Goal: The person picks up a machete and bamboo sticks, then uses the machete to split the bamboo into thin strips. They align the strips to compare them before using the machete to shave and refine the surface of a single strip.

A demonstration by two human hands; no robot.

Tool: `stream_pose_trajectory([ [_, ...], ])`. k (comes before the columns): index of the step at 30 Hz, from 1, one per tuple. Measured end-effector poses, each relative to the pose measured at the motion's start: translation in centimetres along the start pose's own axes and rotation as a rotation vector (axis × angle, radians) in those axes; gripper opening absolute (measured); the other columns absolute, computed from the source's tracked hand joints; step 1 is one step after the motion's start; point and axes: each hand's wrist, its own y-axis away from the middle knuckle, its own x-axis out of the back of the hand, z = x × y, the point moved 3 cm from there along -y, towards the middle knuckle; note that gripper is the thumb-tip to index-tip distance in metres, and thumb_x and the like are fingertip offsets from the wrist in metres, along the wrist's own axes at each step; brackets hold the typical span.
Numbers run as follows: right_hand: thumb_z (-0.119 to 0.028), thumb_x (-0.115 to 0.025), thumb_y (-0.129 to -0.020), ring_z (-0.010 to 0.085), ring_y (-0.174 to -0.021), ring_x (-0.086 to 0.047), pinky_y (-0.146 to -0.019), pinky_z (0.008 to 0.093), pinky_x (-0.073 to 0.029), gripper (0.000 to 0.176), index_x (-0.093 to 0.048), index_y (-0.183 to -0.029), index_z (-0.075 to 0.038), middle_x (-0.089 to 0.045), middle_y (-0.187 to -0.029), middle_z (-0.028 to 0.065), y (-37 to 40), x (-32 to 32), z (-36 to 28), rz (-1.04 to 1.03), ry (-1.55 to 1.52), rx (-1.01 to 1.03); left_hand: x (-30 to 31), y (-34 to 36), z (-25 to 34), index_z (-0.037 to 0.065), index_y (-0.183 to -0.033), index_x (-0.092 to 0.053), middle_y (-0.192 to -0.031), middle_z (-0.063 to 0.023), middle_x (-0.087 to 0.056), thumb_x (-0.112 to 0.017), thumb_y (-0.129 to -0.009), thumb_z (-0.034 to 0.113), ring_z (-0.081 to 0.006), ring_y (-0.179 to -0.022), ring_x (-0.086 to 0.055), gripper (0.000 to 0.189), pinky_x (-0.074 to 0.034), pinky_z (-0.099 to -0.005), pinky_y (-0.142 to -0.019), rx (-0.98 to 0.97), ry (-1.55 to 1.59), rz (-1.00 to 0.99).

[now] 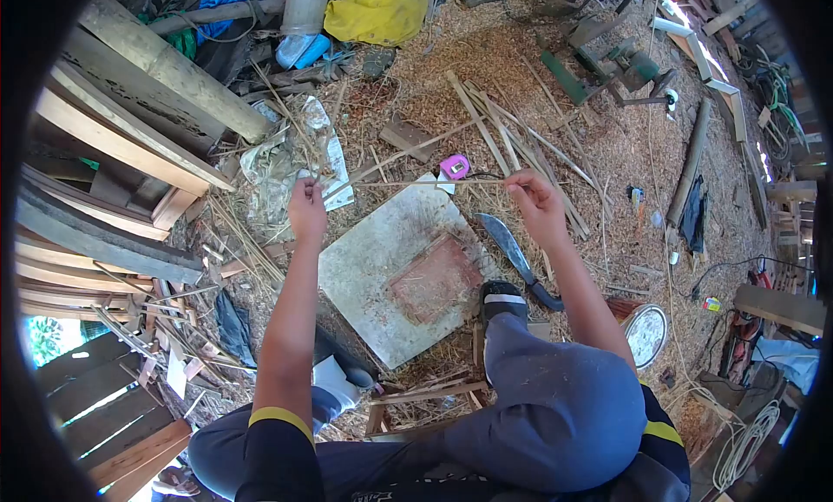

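While hands [308, 209] span a strip [416, 183] — machete [510, 252] lies beside board's [356, 263] edge

The strip [395, 184] is probably tan, the tape measure [455, 166] pink, the board [360, 263] blotchy grey-white.

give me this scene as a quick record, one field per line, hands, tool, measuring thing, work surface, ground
left hand: grips one end of a thin strip
right hand: pinches the strip near its other end
strip: stretched roughly level across the view
tool: machete, lying right of the pale board
measuring thing: pink tape measure, just beyond the board's far corner
work surface: pale board with a reddish-brown slab on it
ground: strewn with shavings
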Motion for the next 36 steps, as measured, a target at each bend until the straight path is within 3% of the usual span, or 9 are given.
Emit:
stream_pose_trajectory([
  [3,0.002,-0.062,-0.099,0.0106,-0.095,-0.062,-0.082,0.0242,-0.048,0.013,-0.069,-0.109,0.0,-0.066,-0.108,0.0038,-0.2,0.5,-1.3,0.029,0.007,0.231,1.2,-1.0,1.7,0.002,-0.112,-0.062,-0.094,-0.0116,-0.076,-0.063,-0.102,0.015,-0.019,-0.086,-0.073,0.016,-0.055,-0.0326,-0.077,-0.036,0.126,-0.032],
  [10,0.006,-0.063,-0.098,0.0135,-0.1,-0.066,-0.088,0.0263,-0.051,0.016,-0.066,-0.113,0.001,-0.068,-0.107,0.0064,0.1,0.7,-5.7,0.123,-0.068,0.282,6.2,-2.7,6.7,-0.002,-0.111,-0.059,-0.105,-0.0122,-0.075,-0.061,-0.103,0.008,-0.0168,-0.094,-0.072,0.013,-0.055,-0.0292,-0.082,-0.135,0.449,-0.01],
  [16,0.004,-0.063,-0.099,0.0119,-0.099,-0.067,-0.09,0.026,-0.052,0.018,-0.064,-0.116,0.001,-0.07,-0.106,0.0058,1.5,1.8,-15.8,0.191,-0.121,0.4,13.7,-1.9,13.8,0.0,-0.11,-0.06,-0.099,-0.0062,-0.07,-0.064,-0.101,0.007,-0.0148,-0.092,-0.07,0.012,-0.055,-0.0278,-0.086,-0.145,0.6,-0.14],
  [26,0.006,-0.064,-0.098,0.0087,-0.098,-0.065,-0.086,0.0239,-0.052,0.021,-0.064,-0.118,0.0,-0.067,-0.103,0.0019,7.0,1.4,-37.8,-0.07,0.083,0.635,29.2,7.2,27.1,0.004,-0.119,-0.061,-0.097,-0.0021,-0.066,-0.07,-0.097,0.004,-0.0119,-0.087,-0.067,0.024,-0.058,-0.0283,-0.077,-0.271,0.803,-0.404],
  [29,0.004,-0.065,-0.098,0.0089,-0.098,-0.065,-0.087,0.0243,-0.053,0.021,-0.064,-0.119,-0.001,-0.066,-0.104,0.0021,9.7,-1.0,-43.7,-0.143,0.047,0.634,31.2,10.7,28.2,0.006,-0.118,-0.06,-0.096,-0.0017,-0.067,-0.07,-0.098,0.008,-0.0123,-0.084,-0.068,0.023,-0.058,-0.0298,-0.075,-0.382,0.86,-0.414],
  [36,0.001,-0.067,-0.098,0.0096,-0.098,-0.066,-0.088,0.0264,-0.055,0.021,-0.064,-0.119,-0.002,-0.066,-0.107,0.0035,13.0,-5.9,-50.2,-0.256,0.125,0.645,32.5,16.0,28.6,0.008,-0.115,-0.061,-0.094,0.0015,-0.066,-0.076,-0.093,0.006,-0.0076,-0.082,-0.065,0.026,-0.057,-0.0242,-0.069,-0.324,0.952,-0.405],
])
